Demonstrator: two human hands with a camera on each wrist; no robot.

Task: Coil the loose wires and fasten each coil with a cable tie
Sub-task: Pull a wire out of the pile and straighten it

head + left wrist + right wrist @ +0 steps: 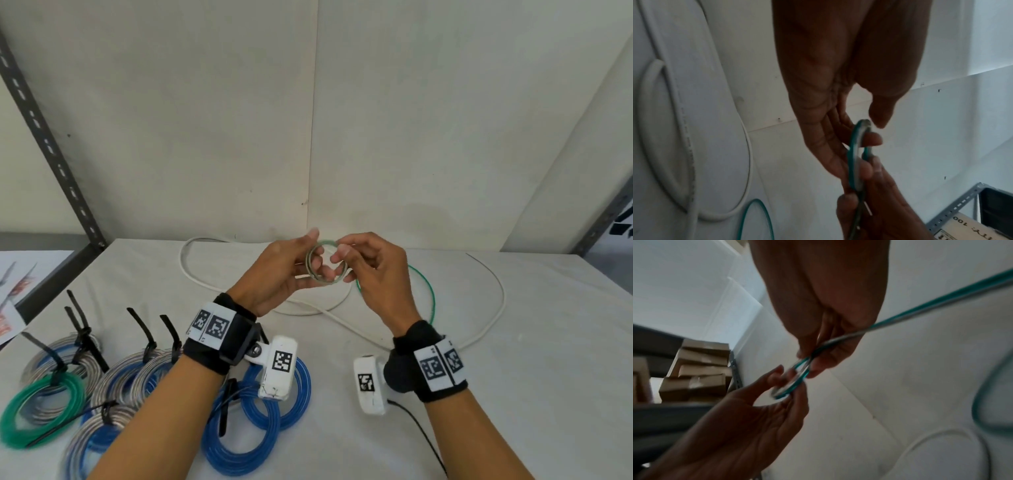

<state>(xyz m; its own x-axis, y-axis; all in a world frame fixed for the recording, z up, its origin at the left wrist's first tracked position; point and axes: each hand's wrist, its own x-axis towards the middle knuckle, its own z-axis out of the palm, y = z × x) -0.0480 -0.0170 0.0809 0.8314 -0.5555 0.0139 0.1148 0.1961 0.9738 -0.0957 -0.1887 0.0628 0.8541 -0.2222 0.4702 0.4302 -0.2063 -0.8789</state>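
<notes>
Both forearms reach forward, wrists banded in black straps. The left hand (281, 274) turns palm inward, fingers curled through a small green wire coil (327, 263). The right hand (373, 274), just beside the coil, pinches its far rim between thumb and fingertips.

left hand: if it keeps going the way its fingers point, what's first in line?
Probably the right hand: the left hand points across the small green wire coil they share, with the right fingertips just beyond. Depth is unclear.

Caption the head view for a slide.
Both hands, left and right, wind a small green wire coil.
</notes>
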